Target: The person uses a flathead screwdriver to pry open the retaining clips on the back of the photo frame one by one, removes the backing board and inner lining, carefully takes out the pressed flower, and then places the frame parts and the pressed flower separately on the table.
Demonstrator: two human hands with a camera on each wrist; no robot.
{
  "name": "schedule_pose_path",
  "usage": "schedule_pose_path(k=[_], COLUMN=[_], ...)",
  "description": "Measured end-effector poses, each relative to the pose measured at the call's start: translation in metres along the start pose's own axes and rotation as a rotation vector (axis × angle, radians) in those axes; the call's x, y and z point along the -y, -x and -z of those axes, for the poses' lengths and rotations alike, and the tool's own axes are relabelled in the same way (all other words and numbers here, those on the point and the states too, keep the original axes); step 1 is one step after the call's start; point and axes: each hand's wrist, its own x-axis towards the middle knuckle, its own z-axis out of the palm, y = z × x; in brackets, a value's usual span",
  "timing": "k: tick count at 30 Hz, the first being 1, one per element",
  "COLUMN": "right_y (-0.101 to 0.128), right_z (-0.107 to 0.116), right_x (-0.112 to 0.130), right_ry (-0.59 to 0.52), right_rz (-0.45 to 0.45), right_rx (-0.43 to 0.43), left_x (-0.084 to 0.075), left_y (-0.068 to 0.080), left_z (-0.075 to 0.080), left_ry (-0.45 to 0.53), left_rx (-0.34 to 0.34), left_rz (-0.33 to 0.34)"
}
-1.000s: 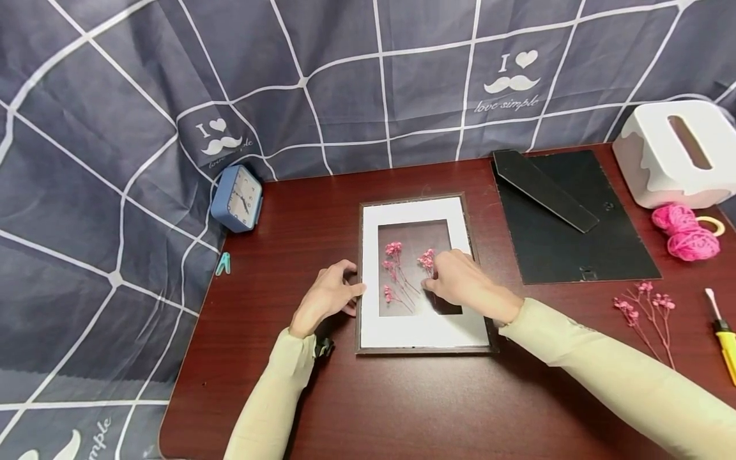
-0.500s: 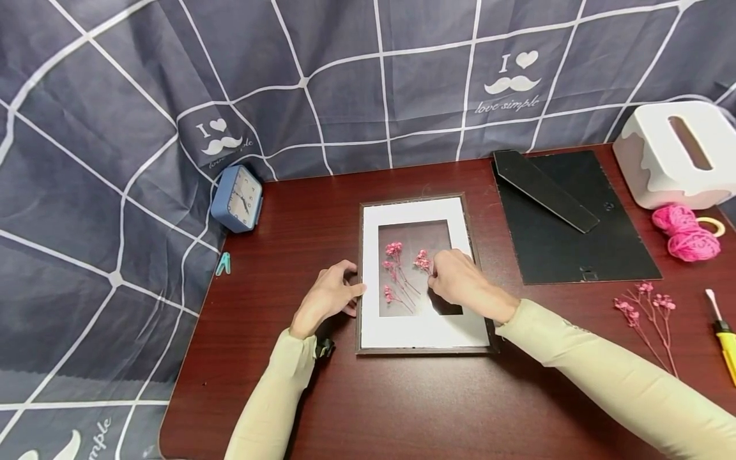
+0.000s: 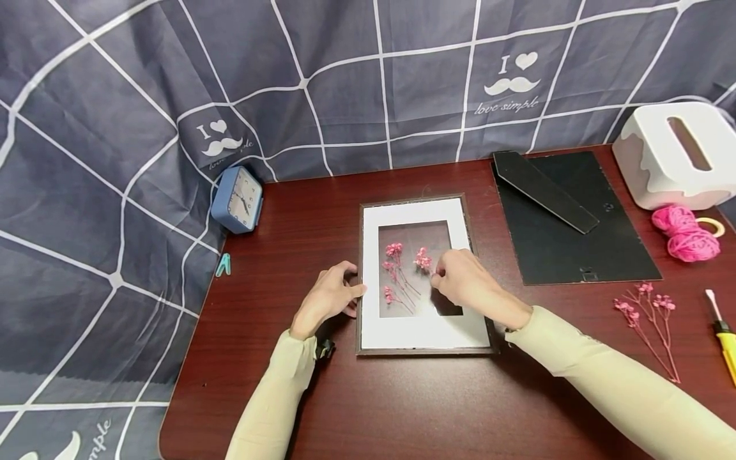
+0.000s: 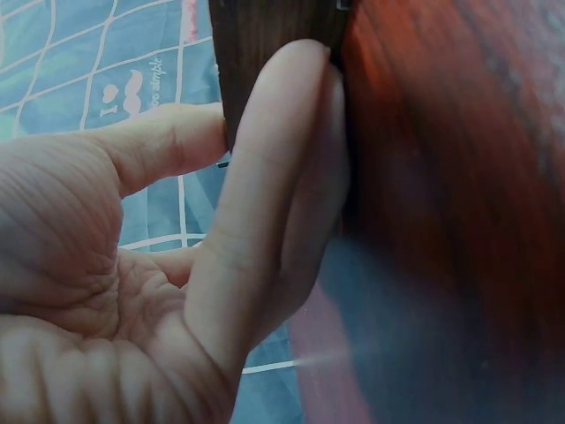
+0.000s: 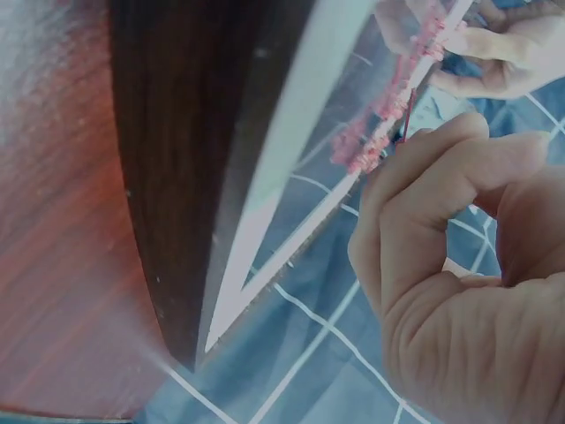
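A dark wooden picture frame (image 3: pixel 359 319) with a white mat lies flat on the brown table. Pink dried flowers (image 3: pixel 393 271) lie on its glass opening. My right hand (image 3: pixel 437 276) hovers over the opening's right side, thumb and forefinger pinching the stem of another pink flower sprig (image 3: pixel 423 259). The right wrist view shows that pinch (image 5: pixel 415 146) beside the pink sprig (image 5: pixel 375 146) and the frame's edge (image 5: pixel 177 177). My left hand (image 3: pixel 353 284) rests on the table with its fingertips against the frame's left edge. In the left wrist view the left hand (image 4: pixel 256 106) presses the dark frame side (image 4: pixel 265 44).
A black backing board (image 3: pixel 575 223) with its stand lies to the right. A white tissue box (image 3: pixel 673 153), pink yarn (image 3: pixel 684 233), loose pink sprigs (image 3: pixel 646 313) and a yellow-handled tool (image 3: pixel 726 338) sit at the far right. A blue clock (image 3: pixel 237 198) and a teal clip (image 3: pixel 223 263) are at the left.
My right hand has shifted the pinched sprig slightly left and up over the glass. The left hand has stayed at the frame's edge.
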Motion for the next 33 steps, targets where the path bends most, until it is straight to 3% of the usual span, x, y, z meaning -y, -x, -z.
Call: schedule_pose_path(k=[6, 12, 26, 33], right_y=[0.035, 0.061, 0.137, 0.16], right_z=[0.029, 0.041, 0.064, 0.078], right_x=[0.027, 0.015, -0.067, -0.112], right_ry=[-0.015, 0.001, 0.077, 0.108], right_rz=[-0.021, -0.036, -0.166, -0.262], right_rx=[-0.026, -0.092, -0.151, -0.107], left_x=[-0.001, 0.0, 0.0, 0.001], left_y=[0.0, 0.0, 0.0, 0.001], left_z=[0.0, -0.001, -0.002, -0.003], left_ry=[-0.004, 0.003, 0.017, 0.04], left_rx=[-0.002, -0.008, -0.005, 0.004], left_rz=[0.003, -0.006, 0.005, 0.002])
